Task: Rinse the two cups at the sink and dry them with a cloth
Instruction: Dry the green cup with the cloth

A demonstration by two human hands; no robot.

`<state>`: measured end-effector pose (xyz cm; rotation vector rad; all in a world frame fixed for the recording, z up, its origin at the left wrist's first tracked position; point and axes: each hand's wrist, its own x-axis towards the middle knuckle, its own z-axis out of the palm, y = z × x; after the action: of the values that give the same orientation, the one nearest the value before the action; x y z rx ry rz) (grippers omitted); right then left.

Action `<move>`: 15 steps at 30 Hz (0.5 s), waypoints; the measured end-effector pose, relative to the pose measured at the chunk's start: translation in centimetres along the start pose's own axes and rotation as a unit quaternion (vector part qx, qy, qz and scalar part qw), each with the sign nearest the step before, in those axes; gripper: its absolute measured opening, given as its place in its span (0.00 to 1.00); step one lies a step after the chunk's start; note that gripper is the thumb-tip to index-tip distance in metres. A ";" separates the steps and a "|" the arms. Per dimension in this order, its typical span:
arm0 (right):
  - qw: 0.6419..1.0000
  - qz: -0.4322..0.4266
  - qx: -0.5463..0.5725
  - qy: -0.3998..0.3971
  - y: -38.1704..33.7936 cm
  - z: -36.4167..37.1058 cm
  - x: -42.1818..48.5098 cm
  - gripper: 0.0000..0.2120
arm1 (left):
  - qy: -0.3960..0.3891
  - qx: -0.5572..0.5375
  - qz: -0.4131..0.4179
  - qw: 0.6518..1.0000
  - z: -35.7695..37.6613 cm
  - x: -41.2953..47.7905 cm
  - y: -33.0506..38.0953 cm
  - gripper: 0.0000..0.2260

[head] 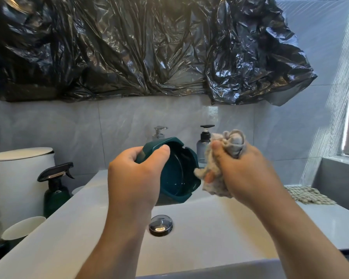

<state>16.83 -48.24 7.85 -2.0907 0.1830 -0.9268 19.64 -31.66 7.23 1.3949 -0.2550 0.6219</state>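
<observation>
My left hand (pixel 133 178) grips a dark green cup (pixel 175 174) by its rim, thumb inside, and tilts it so its mouth faces right. The cup hangs above the white sink (pixel 220 228). My right hand (pixel 248 176) is closed around a bunched beige cloth (pixel 216 178), and a corner of the cloth touches the cup's right rim. A white cup (pixel 22 227) stands on the counter at the far left, beside the sink.
A chrome drain plug (pixel 161 225) sits in the basin. Two pump bottles (pixel 205 143) stand behind the sink. To the left are a green spray bottle (pixel 55 190) and a white lidded bin (pixel 18 174). A knitted cloth (pixel 308 195) lies on the right counter. Black plastic sheeting (pixel 149 47) hangs on the wall above.
</observation>
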 end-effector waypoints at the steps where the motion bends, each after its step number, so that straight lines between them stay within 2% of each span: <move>1: 1.000 -0.004 -0.015 0.010 0.3 -0.3 0.2 0.16 | -0.001 -0.002 -0.005 1.000 0.0 0.0 0.0 0.09; 3: 0.999 -0.027 -0.008 0.023 0.5 -0.4 0.2 0.04 | -0.007 0.002 -0.006 1.000 0.0 -0.1 0.0 0.09; 4: 0.999 -0.038 0.013 0.020 0.3 -0.3 -0.1 0.02 | -0.008 0.006 -0.004 1.000 0.1 -0.1 0.0 0.09; 6: 0.995 -0.071 0.067 -0.033 -0.2 -0.3 -0.6 0.05 | -0.007 0.014 0.008 1.000 0.2 -0.3 0.1 0.10; 7: 0.986 -0.088 0.098 -0.098 -0.3 -0.4 -0.8 0.07 | -0.001 0.016 0.014 1.000 0.2 -0.3 0.2 0.11; 9: 0.933 -0.101 0.191 -0.288 -1.3 -0.4 -1.2 0.17 | 0.015 0.015 0.025 0.999 0.3 -0.4 0.4 0.12; 10: 0.895 -0.082 0.243 -0.365 -1.5 -0.4 -1.2 0.26 | 0.023 0.013 0.029 0.999 0.4 -0.4 0.4 0.12; 11: 0.865 -0.056 0.286 -0.409 -1.6 -0.5 -1.1 0.34 | 0.030 0.011 0.033 0.999 0.4 -0.5 0.5 0.11; 12: 0.841 -0.040 0.330 -0.427 -1.6 -0.4 -1.1 0.35 | 0.035 0.005 0.037 0.999 0.4 -0.6 0.5 0.10; 14: 0.798 -0.027 0.429 -0.422 -0.9 0.1 -0.9 0.18 | 0.035 -0.011 0.042 0.998 0.5 -0.8 0.5 0.10; 15: 0.770 0.006 0.484 -0.415 -0.8 0.0 -0.9 0.20 | 0.032 -0.018 0.041 0.998 0.5 -0.8 0.5 0.10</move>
<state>16.00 -47.34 7.91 -1.2970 -0.6292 0.0622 18.77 -32.38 7.33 1.3326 -0.2724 0.7264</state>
